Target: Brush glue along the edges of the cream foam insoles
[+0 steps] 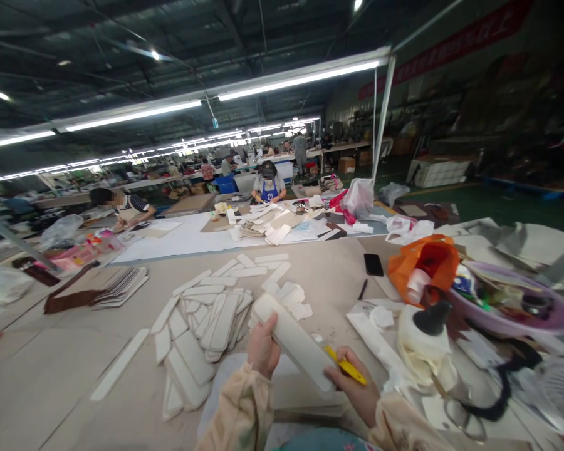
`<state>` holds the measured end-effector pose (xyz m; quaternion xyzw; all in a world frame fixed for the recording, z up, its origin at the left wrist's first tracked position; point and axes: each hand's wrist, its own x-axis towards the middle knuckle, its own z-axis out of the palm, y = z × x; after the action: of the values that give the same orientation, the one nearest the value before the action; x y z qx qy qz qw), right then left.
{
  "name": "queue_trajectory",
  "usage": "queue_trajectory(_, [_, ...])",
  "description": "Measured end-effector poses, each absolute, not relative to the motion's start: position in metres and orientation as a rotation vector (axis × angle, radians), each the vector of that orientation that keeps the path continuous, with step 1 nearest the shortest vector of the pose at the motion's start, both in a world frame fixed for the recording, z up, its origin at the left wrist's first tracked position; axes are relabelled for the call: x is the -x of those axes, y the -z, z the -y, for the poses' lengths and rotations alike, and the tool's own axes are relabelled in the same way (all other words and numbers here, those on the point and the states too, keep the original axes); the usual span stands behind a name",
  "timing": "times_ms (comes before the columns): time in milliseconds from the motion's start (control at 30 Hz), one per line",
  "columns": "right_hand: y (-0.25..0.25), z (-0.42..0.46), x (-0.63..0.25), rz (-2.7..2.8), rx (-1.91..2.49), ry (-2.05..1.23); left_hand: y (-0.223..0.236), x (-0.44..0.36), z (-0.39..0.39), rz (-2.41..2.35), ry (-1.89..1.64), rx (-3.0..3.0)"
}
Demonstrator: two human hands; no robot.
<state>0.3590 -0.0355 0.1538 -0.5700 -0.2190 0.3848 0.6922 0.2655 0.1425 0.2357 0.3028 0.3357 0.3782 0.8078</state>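
Note:
My left hand (pixel 263 348) is closed around a long cream-white strip (pixel 294 341) with rounded ends, held tilted above the table. My right hand (pixel 355 388) supports the strip's lower end and also grips a yellow tool (pixel 346 366) that points up and left. Just left of my hands lies a fanned pile of the same white strips (pixel 207 332). Under my hands sits a flat stack of pale pieces (pixel 305 401).
A black phone (pixel 373 264) and an orange bag (pixel 425 260) lie to the right, beside a purple bowl (pixel 512 322) of odds and ends and a black-capped bottle (pixel 430 322). Dark board stacks (pixel 106 285) sit far left. Other people work at tables behind.

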Motion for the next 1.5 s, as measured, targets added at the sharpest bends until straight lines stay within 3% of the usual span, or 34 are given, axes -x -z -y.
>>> queue_trajectory(767, [-0.167, 0.045, -0.352, 0.424, 1.288, -0.956, -0.228, -0.257, -0.151, -0.737, -0.758, -0.615])
queue_trajectory(1500, [-0.161, 0.044, -0.348, 0.656, 1.408, -0.84, -0.231, -0.246, -0.155, -0.72, -0.679, -0.467])
